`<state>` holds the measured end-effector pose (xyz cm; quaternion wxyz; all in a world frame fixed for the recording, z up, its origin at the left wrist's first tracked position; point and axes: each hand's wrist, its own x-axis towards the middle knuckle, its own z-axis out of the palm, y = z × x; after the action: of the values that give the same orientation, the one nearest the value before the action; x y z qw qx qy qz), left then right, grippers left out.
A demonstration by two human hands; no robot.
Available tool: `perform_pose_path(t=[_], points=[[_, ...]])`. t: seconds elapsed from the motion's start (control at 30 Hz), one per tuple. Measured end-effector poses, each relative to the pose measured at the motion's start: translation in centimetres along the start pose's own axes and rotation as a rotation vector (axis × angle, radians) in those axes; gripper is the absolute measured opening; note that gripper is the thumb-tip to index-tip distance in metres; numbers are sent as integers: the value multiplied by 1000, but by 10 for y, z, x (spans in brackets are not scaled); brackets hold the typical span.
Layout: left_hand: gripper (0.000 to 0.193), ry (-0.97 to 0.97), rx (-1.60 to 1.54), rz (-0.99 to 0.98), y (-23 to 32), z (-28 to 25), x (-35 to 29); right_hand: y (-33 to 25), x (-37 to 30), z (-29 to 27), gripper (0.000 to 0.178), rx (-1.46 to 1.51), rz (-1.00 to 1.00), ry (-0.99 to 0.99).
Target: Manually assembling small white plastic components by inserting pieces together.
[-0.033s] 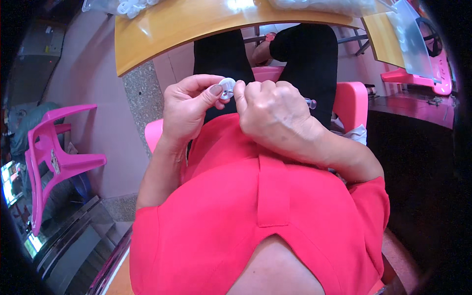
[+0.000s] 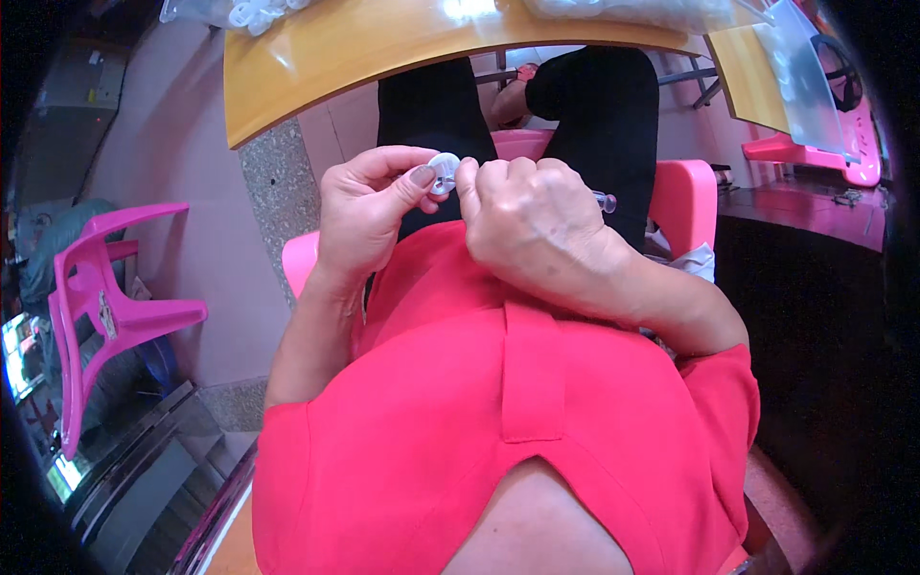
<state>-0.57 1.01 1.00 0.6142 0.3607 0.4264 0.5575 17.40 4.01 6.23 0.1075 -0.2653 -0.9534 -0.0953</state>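
In front of my chest, my left hand (image 2: 379, 196) pinches a small round white plastic piece (image 2: 443, 167) between thumb and fingers. A small dark slot or metal bit shows on the face of this piece. My right hand (image 2: 532, 211) is closed in a fist around a slim tool with a clear handle (image 2: 606, 201), perhaps a screwdriver. Only the handle's end sticks out past the little-finger side; the grip hides most of it. Beside the right thumb, a thin tip seems to meet the white piece, though whether it is inserted I cannot tell.
A yellow wooden table (image 2: 326, 81) curves ahead, with bags of white plastic parts (image 2: 254, 13) on it. A clear tray (image 2: 800, 86) stands at the right. A pink plastic chair (image 2: 115, 307) is at the left; pink armrests (image 2: 685, 206) flank me. A dark surface (image 2: 805, 216) lies right.
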Motion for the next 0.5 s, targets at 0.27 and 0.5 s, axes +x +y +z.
perform_pose_path(t=[0.27, 0.5], points=[[12, 54, 193, 2, -3, 1, -3, 1, 8, -10, 13, 66, -108, -213], [10, 14, 301, 40, -6, 5, -6, 17, 12, -13, 14, 256, -225, -329]])
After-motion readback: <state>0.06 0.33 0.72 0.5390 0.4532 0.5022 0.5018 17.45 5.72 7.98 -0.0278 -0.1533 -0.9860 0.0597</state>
